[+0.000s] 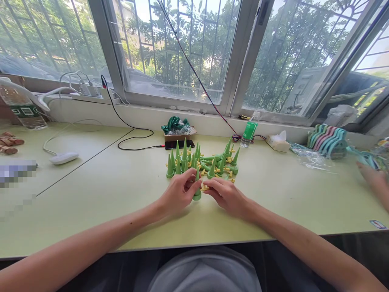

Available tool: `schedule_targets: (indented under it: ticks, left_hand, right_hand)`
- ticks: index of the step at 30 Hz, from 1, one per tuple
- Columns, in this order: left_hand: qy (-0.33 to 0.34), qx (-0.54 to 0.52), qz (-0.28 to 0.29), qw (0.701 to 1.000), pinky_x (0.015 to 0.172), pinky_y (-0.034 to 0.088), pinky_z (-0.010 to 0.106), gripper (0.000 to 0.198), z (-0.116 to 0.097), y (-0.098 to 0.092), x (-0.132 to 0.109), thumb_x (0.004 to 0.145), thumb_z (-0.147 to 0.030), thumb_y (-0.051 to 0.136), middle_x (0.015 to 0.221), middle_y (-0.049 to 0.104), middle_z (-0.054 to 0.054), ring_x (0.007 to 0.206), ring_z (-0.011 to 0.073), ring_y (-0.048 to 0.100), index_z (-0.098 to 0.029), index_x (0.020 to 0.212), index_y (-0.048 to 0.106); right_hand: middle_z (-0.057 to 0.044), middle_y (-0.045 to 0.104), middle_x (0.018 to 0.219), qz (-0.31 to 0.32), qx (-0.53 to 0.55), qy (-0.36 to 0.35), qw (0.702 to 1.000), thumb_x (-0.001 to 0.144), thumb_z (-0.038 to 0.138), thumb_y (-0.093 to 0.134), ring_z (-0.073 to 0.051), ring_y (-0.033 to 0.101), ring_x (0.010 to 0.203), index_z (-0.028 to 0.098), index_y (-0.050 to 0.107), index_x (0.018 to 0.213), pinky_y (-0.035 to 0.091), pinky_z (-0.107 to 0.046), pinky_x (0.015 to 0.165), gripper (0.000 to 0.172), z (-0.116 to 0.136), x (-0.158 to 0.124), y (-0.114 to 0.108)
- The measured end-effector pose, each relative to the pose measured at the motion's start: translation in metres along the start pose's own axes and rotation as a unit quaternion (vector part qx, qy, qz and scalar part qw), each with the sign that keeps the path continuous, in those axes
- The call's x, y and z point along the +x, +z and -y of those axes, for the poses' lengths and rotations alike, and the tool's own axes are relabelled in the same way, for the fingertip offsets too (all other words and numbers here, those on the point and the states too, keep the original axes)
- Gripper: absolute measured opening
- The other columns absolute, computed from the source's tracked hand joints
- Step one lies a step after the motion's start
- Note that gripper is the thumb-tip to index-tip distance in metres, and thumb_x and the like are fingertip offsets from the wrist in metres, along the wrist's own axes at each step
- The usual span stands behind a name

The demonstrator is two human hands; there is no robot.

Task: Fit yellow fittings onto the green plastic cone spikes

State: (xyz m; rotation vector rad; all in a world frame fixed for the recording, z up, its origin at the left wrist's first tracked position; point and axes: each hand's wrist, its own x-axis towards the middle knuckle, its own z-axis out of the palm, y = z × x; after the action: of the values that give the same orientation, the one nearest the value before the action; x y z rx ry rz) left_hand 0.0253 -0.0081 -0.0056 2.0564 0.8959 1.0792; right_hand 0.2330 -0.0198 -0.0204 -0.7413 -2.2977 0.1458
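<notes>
My left hand (178, 191) is closed around a green watering spike (197, 196), its cone pointing up and its wide base just over the table near the front. Beside it, the fingertips of my right hand (227, 196) pinch a small yellow valve (204, 187) against the spike's side. Whether the valve is seated in the spike I cannot tell. Just beyond my hands stands a cluster of upright green spikes (184, 154). Among them and to the right, more green spikes (212, 158) lie on their sides, mixed with several yellow valves (231, 179).
Behind the cluster lie a phone (187, 144) on a cable and a small box (173, 138). A water bottle (249, 130), a tissue pack (278, 142) and pastel hangers (330, 140) line the back right. Another person's hand (373, 178) reaches in at right. A white device (64, 158) lies left.
</notes>
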Motion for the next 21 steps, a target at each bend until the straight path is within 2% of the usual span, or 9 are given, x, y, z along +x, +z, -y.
schedule_targets:
  ticks: [4, 9, 13, 18, 21]
  left_hand:
    - [0.013, 0.003, -0.002, 1.000, 0.040, 0.031, 0.019, 0.023, 0.0021, 0.0001, -0.0007, 0.096, -0.038, 0.052, 0.062, 0.055, -0.003, 0.042, 0.0059, 0.040, -0.019, 0.084, 0.048]
    - [0.053, 0.048, 0.001, 0.997, 0.045, 0.033, 0.019, 0.022, 0.0032, -0.0002, -0.0022, 0.096, -0.035, 0.050, 0.058, 0.045, -0.006, 0.046, 0.0070, 0.036, -0.020, 0.081, 0.045]
    - [0.082, 0.088, 0.019, 0.993, 0.052, 0.037, 0.020, 0.019, 0.0029, -0.0009, -0.0033, 0.097, -0.032, 0.050, 0.061, 0.046, -0.005, 0.053, 0.0085, 0.038, -0.020, 0.083, 0.046]
    - [0.086, 0.084, 0.023, 0.992, 0.052, 0.036, 0.020, 0.018, 0.0023, -0.0007, -0.0038, 0.097, -0.030, 0.049, 0.061, 0.045, -0.005, 0.053, 0.0087, 0.035, -0.020, 0.082, 0.045]
    - [0.079, 0.079, 0.024, 0.993, 0.053, 0.038, 0.020, 0.015, 0.0023, -0.0005, -0.0035, 0.096, -0.030, 0.051, 0.063, 0.047, -0.004, 0.054, 0.0088, 0.040, -0.020, 0.085, 0.047]
  right_hand:
    - [-0.006, 0.062, 0.087, 0.012, 0.005, 0.009, 1.000, 0.104, 0.026, 0.045, -0.017, 0.058, 0.075, 0.020, 0.058, 0.113, 0.045, -0.027, 0.068, 0.017, 0.0008, -0.0002, -0.0006]
    - [-0.006, 0.060, 0.083, 0.022, -0.003, 0.008, 1.000, 0.105, 0.026, 0.040, -0.017, 0.055, 0.073, 0.019, 0.058, 0.100, 0.043, -0.027, 0.067, 0.020, -0.0010, 0.0001, 0.0017]
    - [-0.005, 0.059, 0.081, 0.042, -0.016, 0.001, 0.999, 0.105, 0.026, 0.037, -0.017, 0.053, 0.069, 0.019, 0.057, 0.095, 0.042, -0.027, 0.065, 0.023, -0.0028, -0.0006, 0.0029]
    - [-0.005, 0.060, 0.081, 0.053, -0.027, 0.001, 0.998, 0.105, 0.025, 0.035, -0.017, 0.053, 0.068, 0.019, 0.054, 0.092, 0.041, -0.027, 0.064, 0.024, -0.0046, -0.0018, 0.0032]
    - [-0.005, 0.060, 0.080, 0.051, -0.030, 0.007, 0.998, 0.105, 0.024, 0.035, -0.016, 0.052, 0.066, 0.019, 0.053, 0.089, 0.040, -0.027, 0.063, 0.025, -0.0046, -0.0017, 0.0032]
